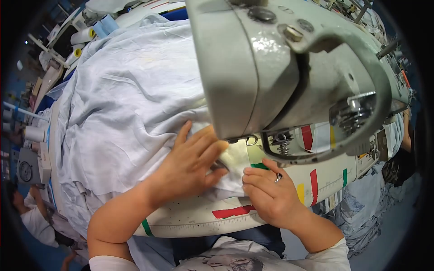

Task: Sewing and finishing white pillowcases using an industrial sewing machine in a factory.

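A pale grey-white cloth lies in loose folds over the sewing machine's bed, to the left of the machine head. My left hand rests on this cloth with its fingers spread, the fingertips close by the lit sewing spot under the head. The needle and presser foot are hidden behind the head and my fingers. Just right of that spot, my right hand, with a ring on one finger, is closed at the cloth's right edge. Its thumb is mostly out of sight.
Red tape and a printed scale mark the table's near edge. White thread cones stand at the far left. Heaped fabric lies low at the right. Another person sits at the lower left.
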### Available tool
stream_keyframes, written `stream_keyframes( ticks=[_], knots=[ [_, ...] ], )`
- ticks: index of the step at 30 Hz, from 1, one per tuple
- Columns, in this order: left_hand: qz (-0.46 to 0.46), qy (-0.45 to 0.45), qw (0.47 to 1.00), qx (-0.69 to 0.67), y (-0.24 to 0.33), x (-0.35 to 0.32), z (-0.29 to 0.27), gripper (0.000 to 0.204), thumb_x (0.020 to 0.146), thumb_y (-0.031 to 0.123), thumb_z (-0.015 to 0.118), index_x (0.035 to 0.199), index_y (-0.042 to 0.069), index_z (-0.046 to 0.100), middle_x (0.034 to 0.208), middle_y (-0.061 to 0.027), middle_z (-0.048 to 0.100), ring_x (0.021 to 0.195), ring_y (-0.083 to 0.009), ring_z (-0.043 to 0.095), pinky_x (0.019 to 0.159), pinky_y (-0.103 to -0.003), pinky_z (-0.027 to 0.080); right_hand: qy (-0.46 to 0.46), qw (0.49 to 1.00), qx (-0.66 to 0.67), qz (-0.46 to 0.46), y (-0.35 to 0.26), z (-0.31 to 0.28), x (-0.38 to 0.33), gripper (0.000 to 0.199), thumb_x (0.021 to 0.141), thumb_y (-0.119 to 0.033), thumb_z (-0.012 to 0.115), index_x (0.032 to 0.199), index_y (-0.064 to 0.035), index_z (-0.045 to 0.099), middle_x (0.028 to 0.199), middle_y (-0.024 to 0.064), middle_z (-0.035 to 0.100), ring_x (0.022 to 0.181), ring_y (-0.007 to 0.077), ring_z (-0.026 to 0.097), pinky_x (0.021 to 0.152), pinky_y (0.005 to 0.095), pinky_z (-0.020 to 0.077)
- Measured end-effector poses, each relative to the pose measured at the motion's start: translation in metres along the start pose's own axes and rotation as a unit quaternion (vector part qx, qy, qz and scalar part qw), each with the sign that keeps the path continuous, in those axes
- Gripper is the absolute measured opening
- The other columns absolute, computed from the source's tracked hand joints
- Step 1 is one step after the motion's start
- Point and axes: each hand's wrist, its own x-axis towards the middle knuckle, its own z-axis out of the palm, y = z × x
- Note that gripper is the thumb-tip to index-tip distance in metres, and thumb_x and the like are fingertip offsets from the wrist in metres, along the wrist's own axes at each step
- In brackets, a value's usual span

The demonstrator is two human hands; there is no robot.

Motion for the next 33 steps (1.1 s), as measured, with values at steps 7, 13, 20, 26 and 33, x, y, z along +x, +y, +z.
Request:
stream_keyframes(
  ticks=[7, 13, 20, 26, 33],
  knots=[
    [0.059, -0.004, 0.995, 0.084, -0.023, 0.012, -0.005, 0.038, 0.078, 0.021, 0.065, 0.109, 0.003, 0.054, 0.107, -0.0124, 0.052, 0.106, -0.0294, 0.049, 0.094, -0.048, 0.034, -0.018, 1.0, -0.013, 0.013, 0.018, 0.005, 0.014, 0.017, 0.07, -0.001, 0.065, 0.087, -0.0003, 0.062, 0.097, 0.0112, 0.064, 0.095, 0.0263, 0.065, 0.053, 0.0284, 0.0493],
    [0.081, -0.045, 0.995, -0.036, 0.038, -0.017, -0.005, 0.043, 0.074, 0.02, 0.069, 0.111, 0.005, 0.055, 0.105, -0.0081, 0.053, 0.09, -0.025, 0.052, 0.081, -0.038, 0.041, 0.135, 0.972, -0.045, 0.186, 0.02, -0.024, -0.001, 0.027, 0.073, -0.005, 0.069, 0.096, -0.0027, 0.056, 0.094, 0.014, 0.058, 0.087, 0.0339, 0.054, 0.077, 0.0461, 0.0418],
    [0.136, 0.046, 0.988, -0.065, 0.073, -0.003, -0.011, 0.048, 0.073, 0.011, 0.072, 0.117, 0.006, 0.054, 0.105, -0.0065, 0.059, 0.096, -0.0239, 0.057, 0.095, -0.041, 0.039, 0.085, 0.987, -0.092, 0.104, 0.014, -0.035, -0.011, 0.022, 0.067, 0.0, 0.059, 0.088, -0.0032, 0.053, 0.088, 0.0152, 0.055, 0.083, 0.0336, 0.053, 0.071, 0.0423, 0.042],
    [0.072, -0.045, 0.956, -0.28, 0.06, -0.007, -0.003, 0.035, 0.078, 0.012, 0.073, 0.108, 0.009, 0.056, 0.1, -0.0039, 0.062, 0.095, -0.0203, 0.059, 0.106, -0.049, 0.032, 0.003, 0.983, 0.135, 0.121, -0.027, -0.054, -0.009, 0.01, 0.074, -0.001, 0.066, 0.085, -0.0011, 0.065, 0.065, 0.0097, 0.057, 0.051, 0.0232, 0.054, 0.046, 0.0319, 0.0409],
    [0.038, 0.026, 0.977, -0.208, 0.046, -0.017, -0.007, 0.014, 0.081, 0.007, 0.068, 0.085, 0.009, 0.055, 0.075, -0.0025, 0.055, 0.071, -0.0218, 0.056, 0.101, -0.049, 0.037, 0.005, 0.935, 0.205, 0.289, 0.028, -0.036, -0.006, 0.01, 0.084, 0.002, 0.059, 0.094, 0.0021, 0.059, 0.063, 0.0095, 0.056, 0.051, 0.0113, 0.049, 0.05, 0.0267, 0.0408]
  ],
)
